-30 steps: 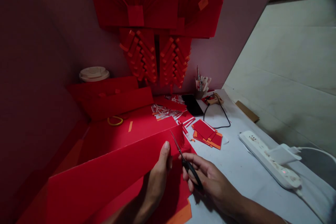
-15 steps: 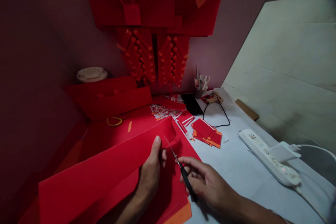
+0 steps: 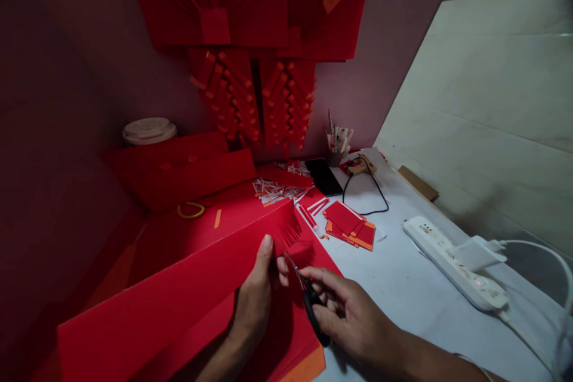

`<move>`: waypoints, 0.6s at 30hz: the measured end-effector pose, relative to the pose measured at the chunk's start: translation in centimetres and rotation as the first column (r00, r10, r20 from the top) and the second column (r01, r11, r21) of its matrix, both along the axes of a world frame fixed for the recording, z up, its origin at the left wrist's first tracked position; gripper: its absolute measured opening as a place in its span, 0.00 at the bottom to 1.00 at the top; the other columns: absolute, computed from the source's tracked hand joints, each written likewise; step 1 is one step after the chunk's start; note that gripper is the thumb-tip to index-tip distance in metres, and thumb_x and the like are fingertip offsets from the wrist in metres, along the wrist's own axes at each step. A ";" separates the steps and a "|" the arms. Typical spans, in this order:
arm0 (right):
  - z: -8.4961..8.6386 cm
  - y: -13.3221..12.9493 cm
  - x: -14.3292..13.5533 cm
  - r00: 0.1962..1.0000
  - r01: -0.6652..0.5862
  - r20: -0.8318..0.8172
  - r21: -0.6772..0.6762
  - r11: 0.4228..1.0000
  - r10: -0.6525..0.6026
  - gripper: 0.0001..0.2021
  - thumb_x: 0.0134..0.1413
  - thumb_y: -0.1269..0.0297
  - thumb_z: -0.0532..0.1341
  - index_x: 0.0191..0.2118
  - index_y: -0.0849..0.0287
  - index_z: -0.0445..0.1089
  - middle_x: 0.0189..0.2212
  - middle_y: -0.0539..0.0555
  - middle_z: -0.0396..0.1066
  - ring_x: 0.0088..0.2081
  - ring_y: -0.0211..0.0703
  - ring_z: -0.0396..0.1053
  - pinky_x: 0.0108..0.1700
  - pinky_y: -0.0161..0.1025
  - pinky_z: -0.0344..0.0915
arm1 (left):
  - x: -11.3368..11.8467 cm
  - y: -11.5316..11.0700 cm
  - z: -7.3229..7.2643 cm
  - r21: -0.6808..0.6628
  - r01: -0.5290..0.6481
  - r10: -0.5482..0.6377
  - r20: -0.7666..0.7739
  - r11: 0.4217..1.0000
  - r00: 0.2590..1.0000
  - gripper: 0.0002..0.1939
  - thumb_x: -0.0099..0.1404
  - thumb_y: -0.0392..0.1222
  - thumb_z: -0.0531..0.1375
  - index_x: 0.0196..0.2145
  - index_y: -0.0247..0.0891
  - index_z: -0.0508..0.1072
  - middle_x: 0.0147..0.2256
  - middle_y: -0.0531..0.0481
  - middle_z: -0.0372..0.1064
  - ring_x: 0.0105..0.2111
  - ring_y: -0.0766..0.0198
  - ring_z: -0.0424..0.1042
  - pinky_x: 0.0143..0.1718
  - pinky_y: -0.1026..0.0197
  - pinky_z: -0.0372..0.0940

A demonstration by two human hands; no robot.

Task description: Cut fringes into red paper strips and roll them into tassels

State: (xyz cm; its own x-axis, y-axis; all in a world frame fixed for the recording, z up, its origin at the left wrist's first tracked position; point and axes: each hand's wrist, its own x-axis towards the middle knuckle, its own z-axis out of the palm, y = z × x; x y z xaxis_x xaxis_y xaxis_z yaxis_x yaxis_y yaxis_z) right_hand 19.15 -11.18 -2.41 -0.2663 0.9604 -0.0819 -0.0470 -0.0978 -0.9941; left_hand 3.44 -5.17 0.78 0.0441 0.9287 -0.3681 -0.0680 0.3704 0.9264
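My left hand (image 3: 257, 286) pinches the long folded sheet of red paper (image 3: 170, 280), thumb on the near face and fingers behind it. A row of narrow slits runs along the paper's right end, making a fringe (image 3: 290, 230). In my right hand (image 3: 344, 304) is a pair of black-handled scissors (image 3: 313, 310). Their blades point up and left, with the tips at the paper's edge just beside my left thumb and below the fringe. More red sheets lie under both hands, and an orange piece (image 3: 307, 367) sticks out at the bottom.
A white power strip (image 3: 456, 265) with a plugged-in charger lies to the right. Red and orange cards (image 3: 349, 224), paper scraps (image 3: 277, 188), a phone (image 3: 323, 177), a black cable (image 3: 385, 197) and a pen cup (image 3: 335, 155) sit farther back. Yellow-handled scissors (image 3: 191, 210) lie left. Red decorations (image 3: 250, 6) hang behind.
The scissor handles have spread apart and the blades sit slightly lower and left along the paper edge. The whole view has shifted a little; my left hand keeps its hold.
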 end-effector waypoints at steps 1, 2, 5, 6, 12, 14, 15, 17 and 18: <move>-0.1 0.0 0.0 1.000 0.002 0.002 0.001 1.000 -0.002 0.21 0.60 0.67 0.62 0.58 0.56 0.67 0.37 0.52 0.69 0.34 0.41 0.66 0.38 0.40 0.65 | 0.0 0.0 -0.1 0.010 -0.003 0.003 0.002 1.000 1.000 0.30 0.66 0.63 0.51 0.15 0.41 0.69 0.17 0.53 0.64 0.22 0.63 0.63 0.35 0.63 0.62; -0.2 0.0 -0.1 1.000 0.005 0.001 0.000 1.000 -0.005 0.21 0.60 0.68 0.62 0.59 0.56 0.67 0.37 0.53 0.69 0.34 0.42 0.66 0.39 0.40 0.65 | 0.0 0.0 -0.2 0.019 -0.005 0.005 0.001 1.000 1.000 0.30 0.66 0.62 0.51 0.15 0.40 0.69 0.17 0.53 0.65 0.22 0.63 0.64 0.36 0.63 0.62; -0.5 0.0 -0.1 1.000 0.017 -0.006 -0.010 1.000 -0.017 0.21 0.60 0.68 0.62 0.59 0.55 0.66 0.38 0.53 0.69 0.35 0.42 0.67 0.38 0.40 0.66 | 0.1 0.0 -0.3 0.021 -0.001 0.000 0.013 1.000 1.000 0.30 0.66 0.62 0.51 0.15 0.40 0.70 0.17 0.52 0.66 0.22 0.62 0.64 0.37 0.62 0.62; -0.5 0.0 -0.1 1.000 0.023 -0.012 -0.011 1.000 -0.023 0.22 0.61 0.68 0.62 0.60 0.54 0.66 0.38 0.52 0.69 0.35 0.42 0.67 0.38 0.39 0.66 | 0.2 0.0 -0.3 0.019 0.002 -0.002 0.018 1.000 1.000 0.30 0.66 0.62 0.51 0.15 0.40 0.70 0.17 0.52 0.66 0.22 0.62 0.64 0.36 0.62 0.62; -0.4 -0.1 0.0 0.999 0.024 -0.030 -0.019 1.000 -0.024 0.21 0.61 0.69 0.62 0.59 0.54 0.66 0.39 0.53 0.69 0.37 0.43 0.67 0.41 0.40 0.66 | 0.2 0.0 -0.4 0.012 0.010 -0.011 0.019 1.000 1.000 0.30 0.66 0.62 0.52 0.16 0.40 0.71 0.18 0.51 0.67 0.23 0.61 0.65 0.37 0.61 0.62; -0.4 -0.2 -0.1 0.999 0.029 -0.029 -0.026 0.999 -0.030 0.22 0.61 0.70 0.62 0.60 0.53 0.66 0.39 0.53 0.69 0.37 0.42 0.67 0.41 0.41 0.66 | 0.1 0.0 -0.6 0.011 0.017 -0.017 0.016 1.000 1.000 0.30 0.66 0.63 0.52 0.16 0.40 0.72 0.18 0.51 0.67 0.23 0.61 0.65 0.38 0.61 0.62; -0.4 -0.2 -0.1 0.999 0.029 -0.029 -0.032 0.999 -0.030 0.22 0.61 0.70 0.62 0.60 0.53 0.66 0.39 0.52 0.69 0.37 0.42 0.67 0.42 0.41 0.66 | 0.1 0.0 -0.7 0.012 0.021 -0.021 0.012 1.000 1.000 0.31 0.66 0.63 0.51 0.16 0.39 0.72 0.18 0.51 0.67 0.23 0.61 0.66 0.38 0.61 0.62; -0.5 -0.2 -0.1 0.999 0.027 -0.031 -0.042 0.999 -0.028 0.22 0.61 0.70 0.62 0.60 0.52 0.66 0.39 0.52 0.69 0.37 0.42 0.67 0.41 0.40 0.66 | 0.1 0.0 -0.6 0.012 0.028 -0.028 0.013 1.000 1.000 0.31 0.66 0.64 0.51 0.16 0.39 0.71 0.17 0.51 0.67 0.23 0.61 0.65 0.38 0.62 0.62; -0.6 -0.2 -0.1 0.999 0.027 -0.035 -0.044 0.999 -0.028 0.22 0.61 0.70 0.62 0.60 0.52 0.66 0.39 0.52 0.69 0.37 0.42 0.67 0.41 0.40 0.66 | 0.1 0.0 -0.6 0.009 0.035 -0.035 0.018 0.999 0.999 0.31 0.66 0.64 0.50 0.16 0.39 0.71 0.17 0.51 0.67 0.23 0.62 0.65 0.37 0.62 0.62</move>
State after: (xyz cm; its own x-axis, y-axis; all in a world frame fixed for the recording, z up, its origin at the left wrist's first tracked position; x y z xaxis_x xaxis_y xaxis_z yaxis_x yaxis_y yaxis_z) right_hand 19.09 -11.37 -2.98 -0.2432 0.9632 -0.1143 -0.0853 -0.1386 -0.9867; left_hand 3.54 -5.17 0.23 0.0834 0.9296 -0.3591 -0.0723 0.3651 0.9282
